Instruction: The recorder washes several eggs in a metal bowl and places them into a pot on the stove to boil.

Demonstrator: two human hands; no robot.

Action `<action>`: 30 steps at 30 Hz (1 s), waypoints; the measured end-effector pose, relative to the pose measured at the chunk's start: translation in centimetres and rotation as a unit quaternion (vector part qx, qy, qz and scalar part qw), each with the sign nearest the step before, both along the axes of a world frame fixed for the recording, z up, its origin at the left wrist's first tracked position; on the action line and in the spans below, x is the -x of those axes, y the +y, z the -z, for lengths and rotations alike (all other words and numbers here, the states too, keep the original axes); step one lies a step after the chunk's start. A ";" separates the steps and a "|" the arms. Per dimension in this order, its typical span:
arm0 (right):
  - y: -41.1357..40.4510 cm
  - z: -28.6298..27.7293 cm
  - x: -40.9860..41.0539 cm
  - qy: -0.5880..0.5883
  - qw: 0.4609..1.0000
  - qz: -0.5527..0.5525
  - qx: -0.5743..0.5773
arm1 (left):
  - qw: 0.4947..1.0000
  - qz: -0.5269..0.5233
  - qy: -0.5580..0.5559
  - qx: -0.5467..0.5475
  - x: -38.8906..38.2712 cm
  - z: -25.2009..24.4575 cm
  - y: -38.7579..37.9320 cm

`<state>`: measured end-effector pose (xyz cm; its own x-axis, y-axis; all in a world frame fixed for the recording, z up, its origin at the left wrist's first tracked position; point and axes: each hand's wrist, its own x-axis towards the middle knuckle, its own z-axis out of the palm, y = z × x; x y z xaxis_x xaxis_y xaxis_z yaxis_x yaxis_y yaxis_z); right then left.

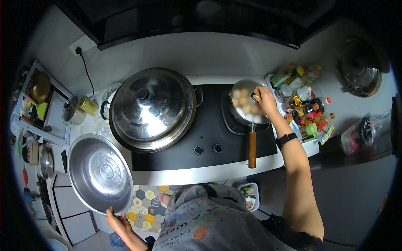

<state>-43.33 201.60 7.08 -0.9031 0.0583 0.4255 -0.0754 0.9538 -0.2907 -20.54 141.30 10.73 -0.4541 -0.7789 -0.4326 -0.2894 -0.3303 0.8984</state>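
My left hand (118, 220) grips the rim of a large metal basin (100, 174), tilted and held at the counter's left front edge. On the right burner stands a saucepan with a wooden handle (252, 150), its round white and brown eggs (246, 108) seen through a glass lid (246, 84). My right hand (265, 99) is closed on the knob of that lid, which lies on or just over the pan; I cannot tell which. A wide lidded metal pot (152, 109) covers the left side of the black cooktop (172, 160).
Bottles and jars (301, 97) crowd a white tray right of the saucepan. A wall socket (82, 44) with a plugged cord is at the back left. A small lidded pot (75, 109) and a rack (47, 135) stand left. Below is a waste basket (251, 196).
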 end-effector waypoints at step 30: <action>-28.9 -13.2 -15.8 -0.092 0.983 -0.128 0.091 | 0.986 -0.015 0.161 -0.052 -2.3 4.2 -11.6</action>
<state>-27.55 172.74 20.28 -0.9587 -0.1212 0.2573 -0.2368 0.8413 -0.4859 -18.22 129.66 6.54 -0.5588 -0.7525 -0.3485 0.0156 -0.4297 0.9028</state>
